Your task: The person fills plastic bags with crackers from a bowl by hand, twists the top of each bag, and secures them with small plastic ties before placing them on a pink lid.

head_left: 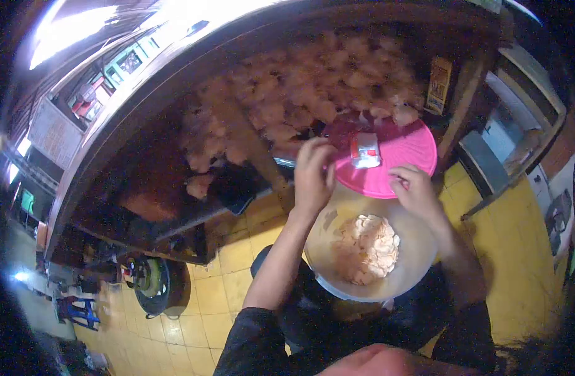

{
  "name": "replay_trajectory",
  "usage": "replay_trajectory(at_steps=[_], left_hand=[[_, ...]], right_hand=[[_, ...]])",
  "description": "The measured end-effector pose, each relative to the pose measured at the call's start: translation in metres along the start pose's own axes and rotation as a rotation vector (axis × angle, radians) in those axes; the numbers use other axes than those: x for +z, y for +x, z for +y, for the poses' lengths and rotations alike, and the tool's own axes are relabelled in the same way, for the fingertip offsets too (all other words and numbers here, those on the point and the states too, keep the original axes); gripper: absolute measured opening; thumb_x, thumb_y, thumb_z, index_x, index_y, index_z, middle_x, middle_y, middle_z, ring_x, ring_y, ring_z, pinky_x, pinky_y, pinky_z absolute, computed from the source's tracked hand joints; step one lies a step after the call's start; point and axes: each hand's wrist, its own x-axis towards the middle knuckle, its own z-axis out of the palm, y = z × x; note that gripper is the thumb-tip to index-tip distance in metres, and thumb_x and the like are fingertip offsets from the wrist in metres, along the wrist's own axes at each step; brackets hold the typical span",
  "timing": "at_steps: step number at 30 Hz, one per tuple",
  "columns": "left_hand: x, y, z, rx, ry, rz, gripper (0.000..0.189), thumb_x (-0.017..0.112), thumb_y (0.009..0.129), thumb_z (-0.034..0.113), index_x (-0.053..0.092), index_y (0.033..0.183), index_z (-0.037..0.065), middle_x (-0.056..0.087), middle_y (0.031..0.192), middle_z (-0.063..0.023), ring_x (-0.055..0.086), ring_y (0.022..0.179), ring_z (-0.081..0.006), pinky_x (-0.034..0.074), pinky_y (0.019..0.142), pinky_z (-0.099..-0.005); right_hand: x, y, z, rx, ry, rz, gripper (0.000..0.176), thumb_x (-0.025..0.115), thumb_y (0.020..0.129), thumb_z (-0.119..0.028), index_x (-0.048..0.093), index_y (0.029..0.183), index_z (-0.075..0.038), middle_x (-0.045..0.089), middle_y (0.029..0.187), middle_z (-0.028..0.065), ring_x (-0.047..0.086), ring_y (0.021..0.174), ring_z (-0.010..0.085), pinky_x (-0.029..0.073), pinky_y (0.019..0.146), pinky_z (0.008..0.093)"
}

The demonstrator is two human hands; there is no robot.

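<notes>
A round pink plastic lid (403,153) lies beyond the bucket, partly under the dark shelf. On it rests a small silver and red packet (366,150). My left hand (314,174) is at the lid's left edge, its fingers bent and the thumb apart from them. Over the lid's near right edge, my right hand (416,191) has its thumb and fingertips drawn together; whatever is between them is too small to tell. Below both hands stands a pale, translucent bucket (419,254) between my legs. Thin beige chips (375,247) lie inside it.
A low wooden shelf (237,125) full of similar beige pieces (300,81) spans the far side. An upright yellow box (438,86) leans near its right post. A chair (488,160) stands right, a dark basin (159,288) left, on yellow tiles (215,301).
</notes>
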Motion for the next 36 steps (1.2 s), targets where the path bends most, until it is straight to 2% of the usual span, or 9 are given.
replay_trajectory(at_steps=[2, 5, 12, 13, 18, 20, 24, 29, 36], left_hand=[[0.036, -0.014, -0.025, -0.012, -0.018, -0.145, 0.029, 0.063, 0.072, -0.002, 0.066, 0.101, 0.003, 0.058, 0.117, -0.0241, 0.054, 0.113, -0.0393, 0.045, 0.097, -0.0413], [0.075, -0.025, -0.039, 0.007, 0.148, -0.442, 0.04, 0.063, 0.075, 0.003, 0.066, 0.114, 0.01, 0.052, 0.128, -0.0287, 0.053, 0.116, -0.0427, 0.046, 0.098, -0.044], [0.097, -0.022, -0.042, -0.035, 0.229, -0.465, 0.043, 0.062, 0.075, 0.003, 0.064, 0.117, 0.011, 0.056, 0.122, -0.028, 0.058, 0.108, -0.0424, 0.048, 0.095, -0.0451], [0.097, -0.022, -0.044, 0.03, 0.275, -0.41, 0.039, 0.061, 0.076, 0.006, 0.064, 0.114, 0.012, 0.058, 0.116, -0.0247, 0.06, 0.099, -0.0396, 0.05, 0.086, -0.0452], [0.093, -0.022, -0.036, 0.07, 0.306, -0.332, 0.022, 0.061, 0.076, 0.011, 0.069, 0.096, 0.012, 0.062, 0.1, -0.0141, 0.065, 0.083, -0.0329, 0.053, 0.069, -0.0432], [0.094, -0.021, -0.03, -0.006, 0.342, -0.403, 0.016, 0.062, 0.074, 0.013, 0.071, 0.088, 0.012, 0.064, 0.096, -0.0126, 0.065, 0.08, -0.032, 0.053, 0.066, -0.0435], [0.091, -0.022, -0.009, -0.124, 0.182, -0.251, 0.007, 0.069, 0.075, 0.016, 0.068, 0.075, 0.01, 0.063, 0.085, -0.0104, 0.065, 0.076, -0.031, 0.052, 0.064, -0.0427], [0.089, -0.013, -0.013, -0.161, 0.181, -0.208, 0.018, 0.072, 0.073, 0.015, 0.063, 0.087, 0.009, 0.061, 0.089, -0.0117, 0.064, 0.078, -0.034, 0.051, 0.064, -0.045], [0.087, -0.008, -0.029, -0.224, 0.173, -0.225, 0.02, 0.071, 0.073, 0.012, 0.059, 0.087, 0.006, 0.061, 0.089, -0.0141, 0.063, 0.08, -0.0362, 0.051, 0.067, -0.0455]], right_hand=[[0.012, 0.007, 0.002, -0.325, -0.255, 0.026, 0.023, 0.061, 0.081, -0.006, 0.068, 0.102, -0.003, 0.064, 0.107, 0.0149, 0.062, 0.098, 0.0319, 0.05, 0.088, 0.0398], [0.039, 0.024, 0.016, -0.353, -0.495, 0.093, 0.02, 0.058, 0.082, -0.008, 0.068, 0.098, -0.002, 0.062, 0.111, 0.0167, 0.056, 0.107, 0.0354, 0.045, 0.093, 0.0449], [0.067, 0.056, 0.055, -0.31, -0.838, 0.157, 0.02, 0.054, 0.083, -0.015, 0.07, 0.092, -0.006, 0.065, 0.104, 0.0124, 0.059, 0.098, 0.0292, 0.046, 0.084, 0.0466], [0.066, 0.057, 0.051, -0.307, -0.834, 0.157, 0.02, 0.054, 0.083, -0.015, 0.07, 0.092, -0.006, 0.065, 0.104, 0.0124, 0.059, 0.098, 0.0292, 0.046, 0.084, 0.0466], [0.057, 0.055, 0.047, -0.257, -0.376, 0.141, 0.011, 0.063, 0.079, -0.015, 0.07, 0.077, -0.008, 0.066, 0.087, 0.0103, 0.062, 0.086, 0.0309, 0.047, 0.079, 0.0471], [0.045, 0.052, 0.035, -0.099, -0.342, -0.017, 0.01, 0.065, 0.076, -0.013, 0.071, 0.081, -0.007, 0.067, 0.095, 0.0123, 0.06, 0.092, 0.0335, 0.047, 0.083, 0.0461], [0.05, 0.037, 0.037, -0.291, -0.466, 0.126, 0.015, 0.064, 0.078, -0.007, 0.07, 0.09, -0.003, 0.065, 0.108, 0.0153, 0.058, 0.102, 0.0346, 0.046, 0.09, 0.0421], [0.042, 0.038, 0.014, -0.351, -0.376, 0.144, 0.014, 0.065, 0.08, -0.007, 0.069, 0.093, -0.003, 0.065, 0.109, 0.0143, 0.059, 0.102, 0.0316, 0.046, 0.092, 0.0386], [0.008, 0.034, 0.004, -0.064, 0.271, 0.043, 0.014, 0.062, 0.09, -0.011, 0.065, 0.098, 0.001, 0.068, 0.091, 0.0059, 0.062, 0.088, 0.0136, 0.048, 0.083, 0.029]])
